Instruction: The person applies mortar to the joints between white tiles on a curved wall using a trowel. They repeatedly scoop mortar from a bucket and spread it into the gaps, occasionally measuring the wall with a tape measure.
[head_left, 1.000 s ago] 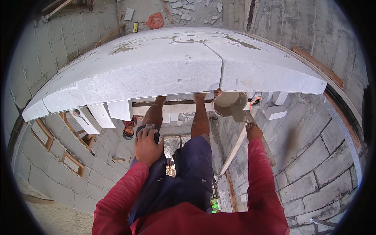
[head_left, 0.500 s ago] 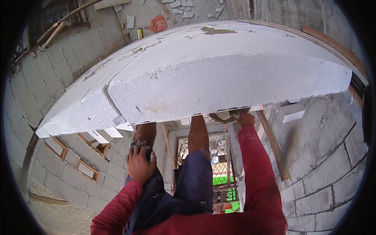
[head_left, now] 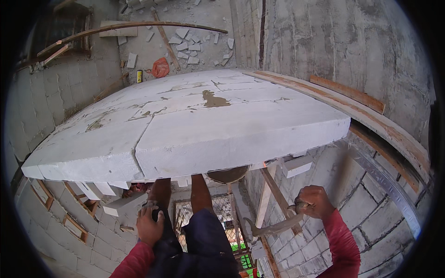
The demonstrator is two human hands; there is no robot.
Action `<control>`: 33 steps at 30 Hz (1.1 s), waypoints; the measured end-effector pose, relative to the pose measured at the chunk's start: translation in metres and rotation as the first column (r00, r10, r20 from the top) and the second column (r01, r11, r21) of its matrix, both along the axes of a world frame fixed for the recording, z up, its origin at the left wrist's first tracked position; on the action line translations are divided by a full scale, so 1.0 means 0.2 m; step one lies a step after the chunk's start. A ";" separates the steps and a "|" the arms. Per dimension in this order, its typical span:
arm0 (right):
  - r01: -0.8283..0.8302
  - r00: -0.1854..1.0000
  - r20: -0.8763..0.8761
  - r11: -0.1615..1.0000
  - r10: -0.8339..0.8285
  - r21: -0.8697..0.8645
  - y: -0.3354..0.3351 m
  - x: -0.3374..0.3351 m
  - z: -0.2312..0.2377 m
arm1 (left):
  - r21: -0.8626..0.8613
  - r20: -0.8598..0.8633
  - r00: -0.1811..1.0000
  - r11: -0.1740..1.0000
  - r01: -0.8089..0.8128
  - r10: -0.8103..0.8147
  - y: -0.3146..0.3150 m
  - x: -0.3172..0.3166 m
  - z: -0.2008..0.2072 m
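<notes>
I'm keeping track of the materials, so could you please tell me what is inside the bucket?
Grey-brown material, probably mortar, shows inside the bucket. The white blocks cover the rest, so its depth cannot be seen.

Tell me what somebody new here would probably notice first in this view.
Probably the big white block wall spanning the middle of the view, with a dark mortar patch on its top. Next, at lower right, the right hand grips a grey-smeared, trowel-like tool. Beyond the wall, left of centre near the top, an orange-red bag stands out against the grey.
</notes>
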State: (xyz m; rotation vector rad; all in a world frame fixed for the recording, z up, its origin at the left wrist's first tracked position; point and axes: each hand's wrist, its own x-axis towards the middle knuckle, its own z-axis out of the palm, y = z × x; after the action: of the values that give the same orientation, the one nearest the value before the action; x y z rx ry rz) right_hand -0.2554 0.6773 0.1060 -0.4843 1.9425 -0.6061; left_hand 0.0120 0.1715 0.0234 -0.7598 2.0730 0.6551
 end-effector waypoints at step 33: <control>-0.399 0.489 -0.015 0.239 0.872 0.885 -0.55 -1.47 -0.62 | -0.006 0.022 0.997 0.997 -0.072 0.072 0.01 0.18 -0.10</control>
State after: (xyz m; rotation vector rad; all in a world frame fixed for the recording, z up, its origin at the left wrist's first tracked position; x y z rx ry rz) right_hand -0.5485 0.5683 -0.0179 -0.8740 1.9500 1.1358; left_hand 0.0488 0.1742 0.0026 -0.8446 2.0354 0.6788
